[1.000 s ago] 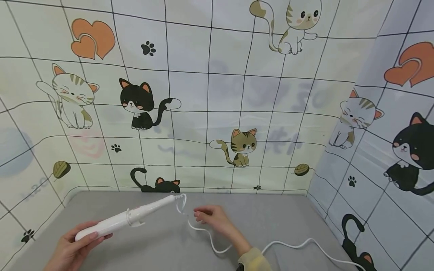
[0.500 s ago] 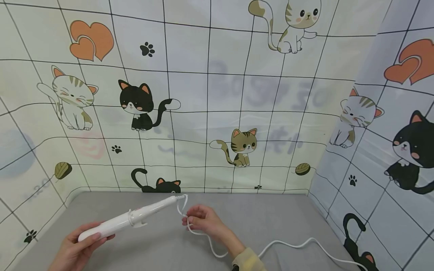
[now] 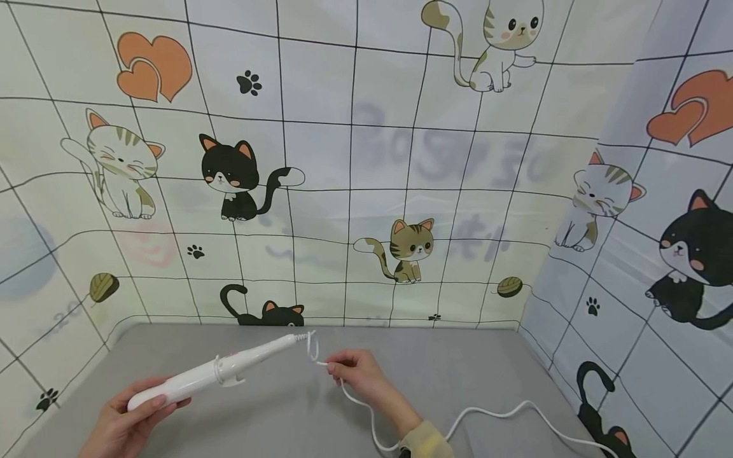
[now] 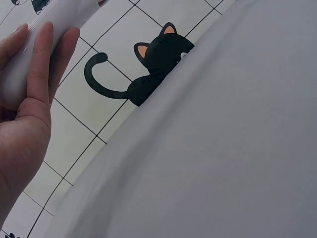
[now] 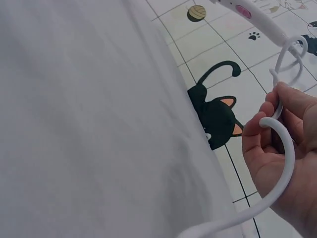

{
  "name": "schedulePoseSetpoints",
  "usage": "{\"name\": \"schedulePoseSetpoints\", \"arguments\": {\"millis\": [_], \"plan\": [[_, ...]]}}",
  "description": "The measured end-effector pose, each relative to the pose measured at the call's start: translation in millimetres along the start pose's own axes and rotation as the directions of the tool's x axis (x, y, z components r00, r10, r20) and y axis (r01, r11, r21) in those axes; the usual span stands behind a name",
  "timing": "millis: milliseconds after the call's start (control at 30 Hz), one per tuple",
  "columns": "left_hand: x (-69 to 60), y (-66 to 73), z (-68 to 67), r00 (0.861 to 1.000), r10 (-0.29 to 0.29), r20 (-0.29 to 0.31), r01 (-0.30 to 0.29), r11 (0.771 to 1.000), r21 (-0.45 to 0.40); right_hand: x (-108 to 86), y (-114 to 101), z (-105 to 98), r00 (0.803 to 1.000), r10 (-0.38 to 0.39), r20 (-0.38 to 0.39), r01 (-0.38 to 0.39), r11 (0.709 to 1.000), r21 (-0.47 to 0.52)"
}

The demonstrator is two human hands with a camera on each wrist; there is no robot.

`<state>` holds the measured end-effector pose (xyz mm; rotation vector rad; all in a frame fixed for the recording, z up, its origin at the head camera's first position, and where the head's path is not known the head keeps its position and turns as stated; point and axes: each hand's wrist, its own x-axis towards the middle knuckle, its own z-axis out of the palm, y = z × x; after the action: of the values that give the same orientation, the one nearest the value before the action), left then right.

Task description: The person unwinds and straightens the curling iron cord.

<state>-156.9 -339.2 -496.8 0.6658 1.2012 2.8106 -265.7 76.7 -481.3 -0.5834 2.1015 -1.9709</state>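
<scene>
My left hand [image 3: 128, 413] grips a white hair curling iron [image 3: 197, 380] by its thick lower end, thumb on the near side. The iron tilts up to the right above the grey surface, with a ring and small tab around its middle. In the left wrist view the fingers [image 4: 40, 69] wrap the smooth white body. A white cord [image 3: 370, 413] leaves the iron's upper end in a small loop. My right hand [image 3: 363, 378] pinches that cord a little beyond the loop. The right wrist view shows the cord [image 5: 285, 168] passing between thumb and curled fingers, and a pink patch on the iron [image 5: 252, 17].
The grey cloth-covered surface [image 3: 275, 420] lies under both hands. The cord runs on across it to the right edge. A white gridded curtain [image 3: 321, 159] printed with cats stands behind and at both sides.
My right hand has moved left to the cord, taken it between thumb and fingers, and drawn it slightly right. The left hand holds the curling iron almost still.
</scene>
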Motion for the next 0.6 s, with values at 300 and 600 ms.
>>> {"name": "schedulePoseSetpoints", "arguments": {"millis": [300,600], "plan": [[-8.5,7.2,-8.9,1.000,0.024,-0.008,-0.025,0.996,-0.088,-0.6,-5.2,-27.0,0.998,-0.012,-0.065,0.010,0.999,-0.038],[-34.2,32.2,-35.8,0.936,0.004,-0.353,-0.045,0.993,-0.109,-0.1,4.0,-56.3,0.968,0.033,-0.250,-0.031,0.999,0.014]]}}
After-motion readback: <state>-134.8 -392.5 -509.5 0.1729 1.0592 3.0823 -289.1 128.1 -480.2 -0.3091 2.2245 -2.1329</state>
